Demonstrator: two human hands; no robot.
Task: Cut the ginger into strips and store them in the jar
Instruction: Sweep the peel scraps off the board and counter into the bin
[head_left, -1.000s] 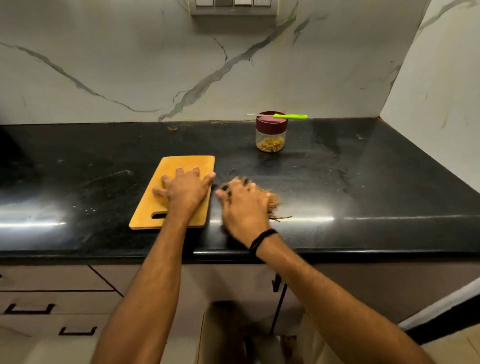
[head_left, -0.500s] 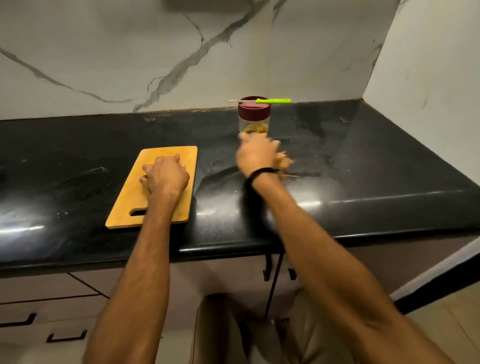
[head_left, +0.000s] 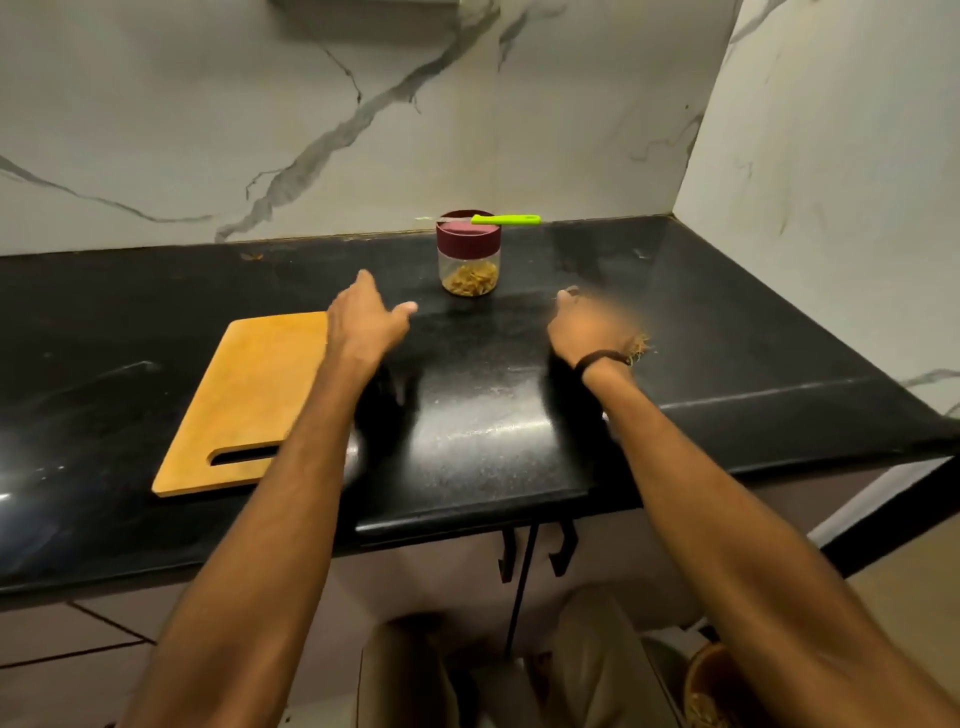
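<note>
- Since half a second ago our left hand (head_left: 366, 325) has come off the cutting board (head_left: 249, 400); our right hand (head_left: 589, 332) has swung right of the jar (head_left: 469, 267).
- Left hand: fingers straight, thumb spread, holding nothing.
- Right hand: fingers blurred; we cannot tell their hold. Fibrous scraps (head_left: 641, 347) beside the wrist.
- Jar upright, ginger strips (head_left: 470, 281) inside, knife (head_left: 506, 220) across its lid (head_left: 467, 242).

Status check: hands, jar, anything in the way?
Left hand open above counter. Right hand blurred, grip unclear, scraps beside it. Jar lidded, strips inside, knife on lid. Nothing blocking jar.
</note>
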